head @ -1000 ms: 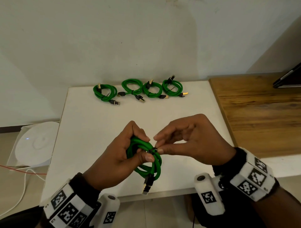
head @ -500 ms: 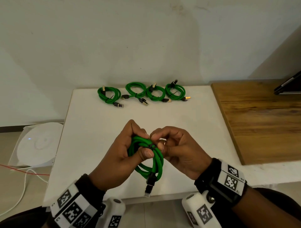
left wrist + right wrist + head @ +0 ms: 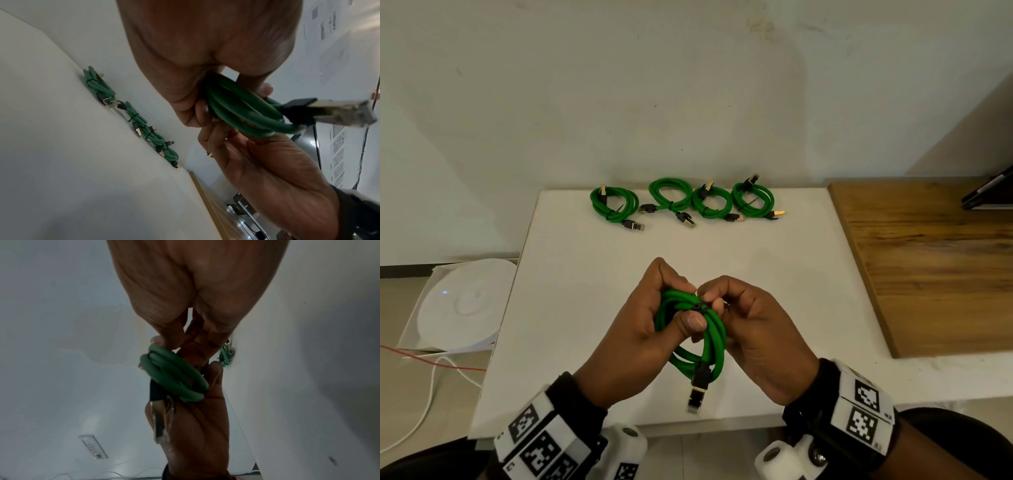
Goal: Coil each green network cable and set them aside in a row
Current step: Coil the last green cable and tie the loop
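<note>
White tabletop (image 3: pixel 592 308) carried four tied coils (image 3: pixel 681 202) along its far edge. Above it, the left hand (image 3: pixel 640 329) gripped a fifth green coil (image 3: pixel 710 339); the right hand (image 3: pixel 753 329) pinched its black tie (image 3: pixel 699 307). Left wrist view: the plug (image 3: pixel 333 112) dangled free. Right wrist view: loose loops (image 3: pixel 174 376) could spring apart if the pinch slipped.

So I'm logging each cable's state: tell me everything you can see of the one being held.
The cable is bright green, round and rubbery-looking, wound into a small coil of several loops, held above the white table. A thin black tie crosses the loops near the top. One black plug with a metallic tip hangs from the bottom. The left hand grips the coil, thumb pressed on it; the right hand pinches at the tie.
</note>
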